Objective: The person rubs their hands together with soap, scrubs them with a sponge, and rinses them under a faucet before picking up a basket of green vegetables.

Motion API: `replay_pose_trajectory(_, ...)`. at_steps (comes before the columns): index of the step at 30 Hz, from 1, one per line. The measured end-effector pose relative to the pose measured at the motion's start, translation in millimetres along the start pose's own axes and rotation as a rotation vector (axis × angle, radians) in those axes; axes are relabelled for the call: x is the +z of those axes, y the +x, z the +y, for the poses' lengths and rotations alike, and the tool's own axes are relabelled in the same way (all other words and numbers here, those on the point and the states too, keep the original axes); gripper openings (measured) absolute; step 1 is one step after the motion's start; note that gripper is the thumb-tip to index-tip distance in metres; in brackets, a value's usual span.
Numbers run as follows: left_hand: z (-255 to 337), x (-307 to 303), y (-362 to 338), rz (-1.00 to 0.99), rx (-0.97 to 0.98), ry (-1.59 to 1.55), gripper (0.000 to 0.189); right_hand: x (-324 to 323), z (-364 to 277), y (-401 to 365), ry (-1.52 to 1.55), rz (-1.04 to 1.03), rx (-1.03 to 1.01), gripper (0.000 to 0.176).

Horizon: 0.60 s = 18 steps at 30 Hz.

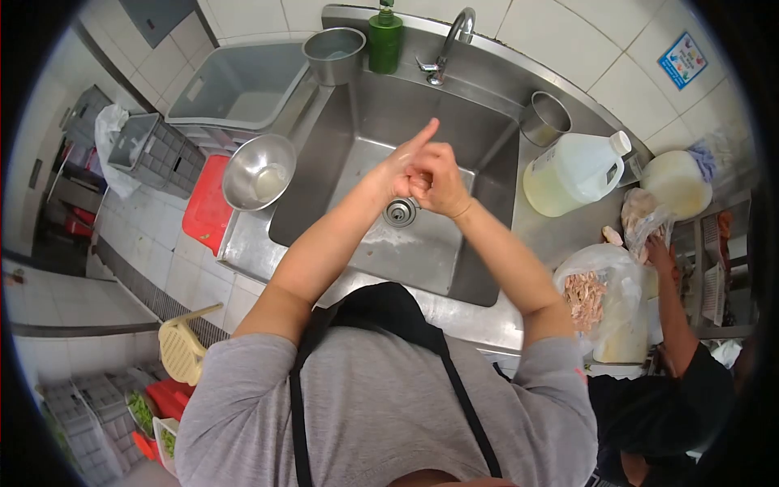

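Above the steel sink basin (pixel 373 243), both of my bare hands meet. My left hand (pixel 398 169) has one digit stretched out, pointing up and away; its other fingers are partly hidden behind the right hand. Curled fingers of my right hand (pixel 442 185) press against the left hand and appear to wrap round part of it. No tool shows in either hand. Below them lies the round drain strainer (pixel 400 213). The curved faucet (pixel 451 47) stands behind the hands at the back rim, and I cannot see water running from it.
Left of the basin are a metal bowl (pixel 258 172), a metal pot (pixel 334 55), a green bottle (pixel 385 40) and a grey tub (pixel 243 81). Rightward stand a steel cup (pixel 545 119), a jug of yellowish liquid (pixel 572 174) and bagged shredded meat (pixel 584 299). Another person's hand (pixel 659 250) touches a bag.
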<state>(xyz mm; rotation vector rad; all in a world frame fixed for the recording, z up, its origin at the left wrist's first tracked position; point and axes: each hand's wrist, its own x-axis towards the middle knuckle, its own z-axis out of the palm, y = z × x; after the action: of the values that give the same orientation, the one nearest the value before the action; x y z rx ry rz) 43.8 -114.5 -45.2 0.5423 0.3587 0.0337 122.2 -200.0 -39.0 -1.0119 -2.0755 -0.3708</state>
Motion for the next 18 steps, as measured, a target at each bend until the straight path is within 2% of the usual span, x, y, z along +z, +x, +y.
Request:
replay_pose_trajectory(2,0,-9,6,-0.907,-0.12,-0.423,0.058,15,-20,16,0.188,0.593,0.431,0.031)
replay_pose_trajectory(3,1,-8,-1,-0.79,-0.013,-0.339,0.065,26,-29,16,0.431,0.716,0.646,0.022)
replay_pose_trajectory(4,-3,-6,-6,-0.791,-0.013,-0.337,0.065,29,-26,14,0.431,0.716,0.645,0.022)
replay_pose_trajectory(6,-13,-2,-16,-0.256,0.367,-0.269,0.064,34,-20,13,0.418,0.597,0.903,0.015)
replay_pose_trajectory(7,-15,-4,-14,-0.255,0.366,-0.27,0.064,38,-11,15,0.368,0.626,0.871,0.021)
replay_pose_trajectory(8,-19,-6,-9,-0.158,0.385,-0.361,0.064,39,-5,15,0.368,0.625,0.872,0.021)
replay_pose_trajectory(9,-21,-5,-4,-0.061,0.404,-0.451,0.064,37,-1,15,0.401,0.578,0.919,0.022)
replay_pose_trajectory(10,-26,4,-5,-0.064,0.407,-0.453,0.064,34,2,16,0.434,0.527,0.962,0.023)
replay_pose_trajectory(11,-34,15,-6,0.054,0.518,-0.541,0.056,33,6,17,0.434,0.523,0.956,0.023)
replay_pose_trajectory(12,-39,25,-3,0.176,0.627,-0.628,0.048,33,9,16,0.238,0.425,0.898,0.026)
replay_pose_trajectory(13,-46,24,10,0.291,0.985,-0.287,0.043,35,12,15,0.046,0.326,0.836,0.03)
replay_pose_trajectory(14,-47,15,15,0.292,0.989,-0.29,0.043,41,17,11,0.048,0.323,0.832,0.03)
replay_pose_trajectory(16,-39,5,14,0.309,0.816,-0.167,0.038,49,20,8,-0.362,0.131,0.547,0.027)
replay_pose_trajectory(17,-34,-1,14,0.317,0.726,-0.107,0.036,48,21,1,-0.361,0.129,0.548,0.027)
replay_pose_trajectory(18,-29,-6,13,0.323,0.633,-0.047,0.034,39,13,3,-0.407,-0.034,0.447,0.02)
